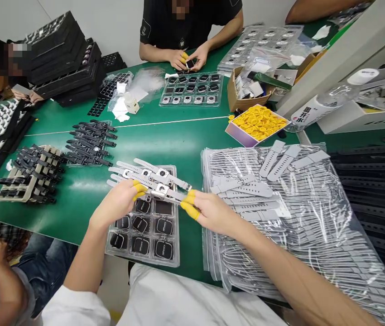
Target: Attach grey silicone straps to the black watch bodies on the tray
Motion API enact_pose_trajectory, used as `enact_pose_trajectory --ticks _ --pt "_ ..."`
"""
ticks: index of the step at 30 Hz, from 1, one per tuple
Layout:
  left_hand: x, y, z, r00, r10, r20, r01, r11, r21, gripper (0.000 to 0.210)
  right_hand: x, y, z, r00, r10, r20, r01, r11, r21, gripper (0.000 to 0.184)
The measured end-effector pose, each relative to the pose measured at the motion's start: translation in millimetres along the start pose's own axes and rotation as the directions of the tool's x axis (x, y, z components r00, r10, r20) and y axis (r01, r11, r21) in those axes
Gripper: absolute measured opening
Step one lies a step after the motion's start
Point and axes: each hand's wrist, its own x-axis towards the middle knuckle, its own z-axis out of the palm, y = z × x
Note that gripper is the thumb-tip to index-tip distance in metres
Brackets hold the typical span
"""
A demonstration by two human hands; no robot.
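A smartwatch with a pale grey strap [172, 193] is stretched between my hands, over a clear plastic tray [176, 244]. My left hand [122, 199], with yellow finger cots, is closed at the watch's left side. My right hand [209, 209], also wearing yellow finger cots, pinches the right end of the strap. Several assembled grey-strapped watches [146, 173] lie across the tray's far part. Square black watch faces [140, 246] sit in the tray's nearer compartments. Just where the left fingertips grip is partly hidden.
Bagged grey straps [281, 258] cover the right side, with loose straps [270, 158] on top. Beyond stand a box of yellow finger cots [258, 124] and a water bottle [331, 102]. Black-strapped watches [90, 142] lie left. A co-worker's hands [192, 59] hold a watch face opposite.
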Motion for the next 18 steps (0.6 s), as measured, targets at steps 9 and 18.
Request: enact_pose_trajectory --ticks 9,18 --pt "-12 -1 52.1 0.998 0.055 0.014 -0.056 0.988 0.144 0.023 -9 0 15 0.990 -0.126 0.061 0.134 0.979 -0.152 0.017" --pt "-40 3 31.9 0.981 0.134 0.139 -0.185 0.860 0.475 0.034 -22 12 -67 0.995 0.063 -0.076 -0.098 0.701 -0.707 0.024"
